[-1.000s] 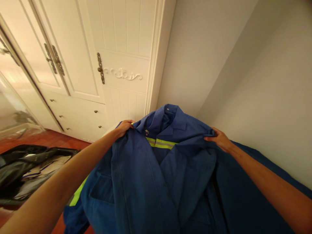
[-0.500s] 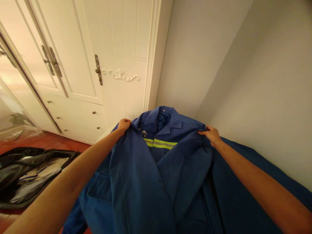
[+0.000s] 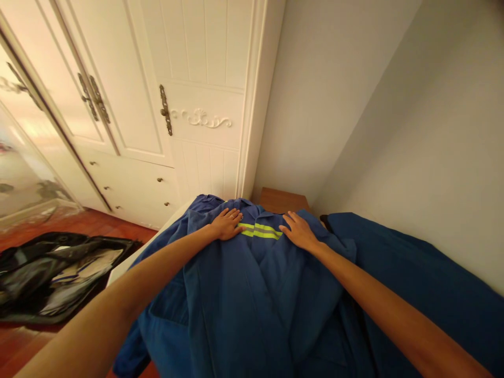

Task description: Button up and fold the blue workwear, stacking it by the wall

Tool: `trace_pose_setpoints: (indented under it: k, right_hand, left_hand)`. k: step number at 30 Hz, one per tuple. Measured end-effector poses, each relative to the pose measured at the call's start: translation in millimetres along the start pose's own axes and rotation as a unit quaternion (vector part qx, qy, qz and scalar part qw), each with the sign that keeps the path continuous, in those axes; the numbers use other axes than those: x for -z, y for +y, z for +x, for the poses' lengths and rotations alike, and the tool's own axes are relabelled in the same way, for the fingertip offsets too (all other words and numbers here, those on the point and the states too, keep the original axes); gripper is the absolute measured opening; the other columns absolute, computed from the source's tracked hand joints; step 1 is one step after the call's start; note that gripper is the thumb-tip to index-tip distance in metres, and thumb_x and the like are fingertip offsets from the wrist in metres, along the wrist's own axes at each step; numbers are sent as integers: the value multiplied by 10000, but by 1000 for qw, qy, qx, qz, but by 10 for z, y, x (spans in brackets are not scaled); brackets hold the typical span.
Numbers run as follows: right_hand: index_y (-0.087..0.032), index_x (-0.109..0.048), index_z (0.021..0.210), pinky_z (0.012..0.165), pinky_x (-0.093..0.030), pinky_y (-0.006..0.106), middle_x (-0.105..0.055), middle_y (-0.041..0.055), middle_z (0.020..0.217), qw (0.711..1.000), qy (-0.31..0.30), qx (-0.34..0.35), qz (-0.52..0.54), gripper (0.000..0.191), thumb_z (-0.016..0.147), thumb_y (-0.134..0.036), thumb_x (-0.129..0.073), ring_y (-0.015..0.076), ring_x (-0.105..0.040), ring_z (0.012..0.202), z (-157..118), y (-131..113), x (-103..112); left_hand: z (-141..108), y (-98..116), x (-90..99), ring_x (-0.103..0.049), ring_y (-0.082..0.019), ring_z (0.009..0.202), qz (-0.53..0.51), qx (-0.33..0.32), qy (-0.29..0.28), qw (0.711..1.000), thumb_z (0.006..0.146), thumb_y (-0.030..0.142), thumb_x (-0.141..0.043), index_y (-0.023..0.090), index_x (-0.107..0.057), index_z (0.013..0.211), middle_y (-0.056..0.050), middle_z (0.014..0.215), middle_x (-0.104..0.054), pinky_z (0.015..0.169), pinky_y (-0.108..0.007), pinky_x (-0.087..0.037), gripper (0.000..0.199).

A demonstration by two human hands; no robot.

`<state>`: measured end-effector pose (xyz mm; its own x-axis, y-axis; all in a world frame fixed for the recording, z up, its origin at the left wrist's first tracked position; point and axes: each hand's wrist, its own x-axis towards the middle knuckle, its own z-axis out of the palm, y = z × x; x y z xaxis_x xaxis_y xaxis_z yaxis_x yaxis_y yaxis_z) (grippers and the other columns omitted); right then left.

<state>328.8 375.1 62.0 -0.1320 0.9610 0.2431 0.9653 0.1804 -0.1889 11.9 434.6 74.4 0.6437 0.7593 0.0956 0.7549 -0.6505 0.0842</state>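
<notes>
A blue work jacket [image 3: 244, 294] with a yellow-green and grey reflective stripe [image 3: 268, 231] lies spread out in front of me, its collar end away from me. My left hand [image 3: 227, 224] rests flat on the upper left of the jacket, fingers stretched. On the other side of the stripe, my right hand [image 3: 298, 230] lies on the cloth with its fingers spread. Neither hand grips the fabric. The collar is folded low and hard to make out beyond the hands.
Another dark blue cloth [image 3: 397, 257] lies to the right by the wall. A white wardrobe [image 3: 205, 58] stands ahead on the left. Beyond the jacket is a brown wooden surface [image 3: 283, 199]. An open black suitcase [image 3: 90, 302] with clothes sits on the red floor [image 3: 129, 223].
Both hands have let go of the jacket's shoulders and moved inward, now flat on it. The raised collar end has come down, uncovering the wooden surface behind.
</notes>
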Motion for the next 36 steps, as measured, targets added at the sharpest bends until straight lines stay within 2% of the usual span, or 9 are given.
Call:
trace_pose_setpoints:
  k: [5, 14, 17, 20, 23, 26, 29, 32, 36]
  right_hand:
    - [-139, -520, 1466, 1209, -294, 486, -374, 145, 1559, 998, -51, -22, -28, 638, 1021, -542, -306, 291, -330, 1480, -157, 205, -199]
    - [-64, -490, 1471, 1207, -250, 548, -333, 208, 1565, 996, -32, -42, -76, 631, 1033, -485, -319, 345, -291, 1486, -202, 7, -48]
    - [-38, -419, 1511, 1226, -220, 540, -302, 220, 1577, 996, 1, -36, -81, 663, 1035, -488, -313, 335, -260, 1499, -343, -208, 82]
    - [-67, -425, 1516, 1241, -252, 487, -343, 187, 1567, 997, 33, 50, -42, 706, 1030, -561, -292, 295, -302, 1490, -695, -537, 237]
    - [-132, -445, 1514, 1251, -254, 474, -361, 133, 1570, 983, 14, 181, 0, 705, 1017, -614, -310, 258, -308, 1492, -1218, -885, 364]
    - [-203, -451, 1515, 1249, -267, 477, -364, 89, 1574, 965, -61, 254, 29, 611, 1036, -561, -325, 230, -312, 1493, -1674, -1083, 398]
    - [-224, -414, 1537, 1241, -278, 490, -360, 80, 1576, 964, -120, 230, 60, 584, 1047, -528, -323, 230, -328, 1485, -1893, -1110, 373]
    - [-230, -427, 1531, 1262, -215, 496, -341, 71, 1584, 974, -114, 177, 87, 587, 1029, -531, -387, 246, -295, 1500, -1981, -1155, 414]
    - [-264, -431, 1526, 1276, -166, 503, -345, 31, 1576, 969, -105, 154, 165, 623, 974, -537, -523, 252, -298, 1499, -2265, -1417, 647]
  left_hand:
    - [-80, -56, -202, -301, -277, 1498, -11, 16, 45, 999, 1012, 573, -246, 108, -442, 1503, -164, 1566, -404, 1237, -465, -143, 704]
    - [-201, 81, -81, -355, -253, 1472, -64, 41, 151, 986, 1044, 444, -273, 81, -531, 1422, -157, 1525, -474, 1216, -411, -258, 584]
    - [-556, 340, 97, -322, -282, 1487, -87, 72, 180, 977, 1046, 489, -245, 56, -493, 1444, -181, 1530, -458, 1205, -442, -285, 639]
    - [-1117, 709, 225, -317, -285, 1489, -98, 34, 144, 984, 1030, 577, -217, 93, -427, 1503, -154, 1538, -457, 1202, -456, -300, 708]
    - [-1648, 1031, 164, -345, -295, 1476, -81, 39, 98, 991, 1011, 619, -234, 122, -426, 1513, -155, 1548, -441, 1188, -489, -326, 732]
    - [-1912, 1172, -7, -395, -305, 1448, -61, 71, 93, 991, 1014, 597, -269, 121, -489, 1475, -169, 1516, -477, 1206, -506, -292, 698]
    - [-1933, 1180, -96, -447, -281, 1416, -91, 86, 121, 985, 1034, 545, -262, 118, -561, 1413, -152, 1471, -536, 1211, -480, -296, 645]
    - [-1963, 1186, -49, -528, -277, 1345, -164, 109, 161, 967, 1037, 515, -272, 120, -650, 1294, -135, 1360, -638, 1170, -461, -365, 604]
    - [-2339, 1313, 1, -594, -249, 1248, -296, 169, 309, 888, 1015, 492, -365, 169, -681, 1189, -102, 1252, -696, 1102, -409, -440, 484]
